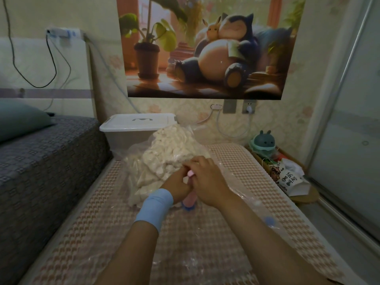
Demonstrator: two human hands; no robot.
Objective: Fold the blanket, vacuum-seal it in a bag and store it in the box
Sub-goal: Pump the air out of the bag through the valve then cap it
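Blanket [164, 149], cream and crumpled, lies sealed inside a clear vacuum bag [232, 177] on a pink-and-cream houndstooth mat [102, 223]. Left hand [177, 185], in a blue wristband, and right hand [207, 179] both curl around the top of a pink hand pump [190, 199] standing upright on the bag. Just behind the bag, against the wall, sits the clear storage box [123, 138], its white lid on. A grey-covered bed [41, 161] runs along the left, a cartoon poster [205, 48] hangs above, and a sliding door [349, 120] closes the right side.
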